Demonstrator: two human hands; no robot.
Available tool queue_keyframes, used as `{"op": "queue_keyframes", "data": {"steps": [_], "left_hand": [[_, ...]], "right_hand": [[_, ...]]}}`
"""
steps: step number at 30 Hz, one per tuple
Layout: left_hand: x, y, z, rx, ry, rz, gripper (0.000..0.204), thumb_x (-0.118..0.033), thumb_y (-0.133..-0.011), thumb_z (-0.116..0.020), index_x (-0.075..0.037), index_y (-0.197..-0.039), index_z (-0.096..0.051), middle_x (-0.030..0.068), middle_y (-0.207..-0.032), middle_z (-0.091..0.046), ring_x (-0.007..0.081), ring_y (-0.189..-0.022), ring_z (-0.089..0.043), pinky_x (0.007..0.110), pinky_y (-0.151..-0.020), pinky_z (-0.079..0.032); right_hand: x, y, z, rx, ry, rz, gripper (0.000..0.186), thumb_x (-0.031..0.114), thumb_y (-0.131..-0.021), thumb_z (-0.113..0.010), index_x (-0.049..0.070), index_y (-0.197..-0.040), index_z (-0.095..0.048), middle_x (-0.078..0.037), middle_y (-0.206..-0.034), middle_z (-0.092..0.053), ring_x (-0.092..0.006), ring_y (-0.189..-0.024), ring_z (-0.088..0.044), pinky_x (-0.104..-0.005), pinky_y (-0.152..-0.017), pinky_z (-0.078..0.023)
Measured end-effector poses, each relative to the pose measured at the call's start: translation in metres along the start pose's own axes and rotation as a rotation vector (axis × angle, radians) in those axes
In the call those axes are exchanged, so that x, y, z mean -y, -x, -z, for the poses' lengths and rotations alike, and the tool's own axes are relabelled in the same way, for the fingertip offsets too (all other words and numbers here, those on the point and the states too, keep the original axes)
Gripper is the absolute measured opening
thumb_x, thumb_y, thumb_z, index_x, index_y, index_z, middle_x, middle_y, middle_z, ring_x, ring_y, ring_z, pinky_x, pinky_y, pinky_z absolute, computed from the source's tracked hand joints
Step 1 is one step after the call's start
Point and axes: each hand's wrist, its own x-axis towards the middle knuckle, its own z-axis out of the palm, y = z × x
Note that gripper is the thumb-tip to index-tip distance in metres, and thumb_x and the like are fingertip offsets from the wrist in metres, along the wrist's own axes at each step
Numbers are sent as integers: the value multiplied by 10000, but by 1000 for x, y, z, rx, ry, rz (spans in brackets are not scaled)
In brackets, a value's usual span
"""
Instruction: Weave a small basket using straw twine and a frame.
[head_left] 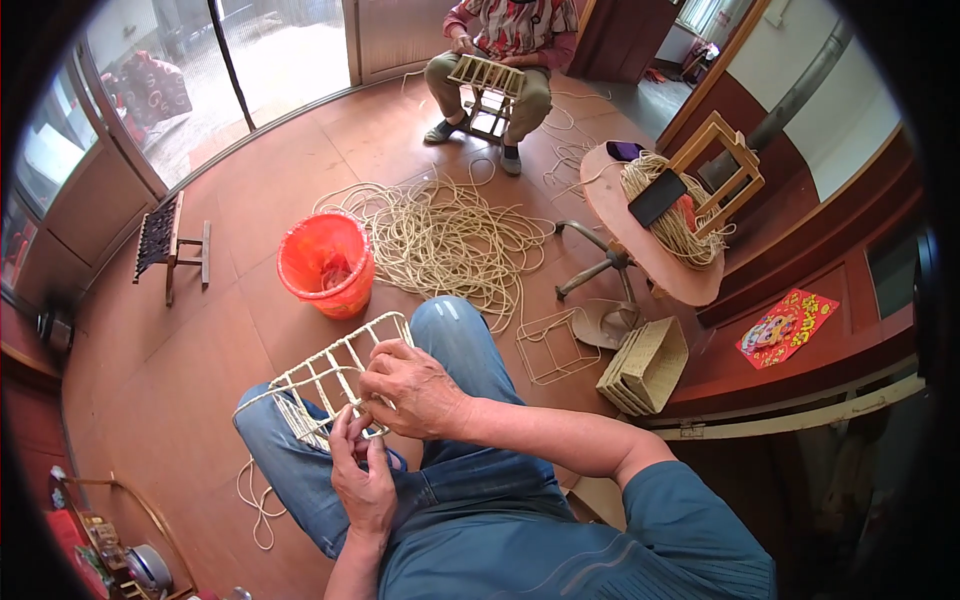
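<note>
A half-woven basket frame (pixel 300 378), its bars wrapped in pale cord, rests across my thighs. My left hand (pixel 362 488) is closed at the frame's near right corner, with thumb and fingertips pinched on it. Just above, my right hand (pixel 415 392) curls its fingers over the same corner from the right, close to my left fingertips. Any strand between the fingers is too hidden to make out. A loose cord (pixel 258 510) trails on the floor beside my left leg.
Ahead lie a red bucket (pixel 292 282) and a tangled cord pile (pixel 450 245). A bare wire frame (pixel 550 350) and stacked woven baskets (pixel 655 370) are at right, below a round table (pixel 690 285) with a phone (pixel 657 198). A folding stool (pixel 160 235) stands left; another person (pixel 515 40) sits opposite.
</note>
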Motion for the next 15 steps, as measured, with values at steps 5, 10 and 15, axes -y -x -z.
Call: {"op": "queue_keyframes", "data": {"steps": [5, 10, 15], "left_hand": [[6, 4, -2, -10, -41, -32, 577, 50, -1018, -597, -25, -1570, -449, 169, -1302, -728, 124, -804, -684, 274, -691, -569], [11, 6, -5, -12, -27, 3, 622, 62, -1005, -570, -19, -1600, -409, 189, -1344, -712, 146, -845, -701, 292, -765, -578], [21, 10, -13, 10, -252, -268, 704, 6, -1023, -607, 9, -1653, -292, 260, -1422, -635, 230, -837, -739, 334, -769, -602]], "right_hand": [[0, 3, -5, -5, -15, -58, 146, 209, -860, -781, 114, -937, -702, -79, -1001, -679, -310, -1193, -628, -466, -971, -502], [1, -1, -3, 38, -124, -178, 117, 210, -838, -788, 123, -893, -732, -79, -1020, -702, -298, -1207, -632, -484, -1017, -467], [6, -3, 0, 20, -76, -187, 147, 205, -821, -783, 132, -947, -773, -88, -1033, -708, -296, -1201, -643, -494, -1075, -440]]}}
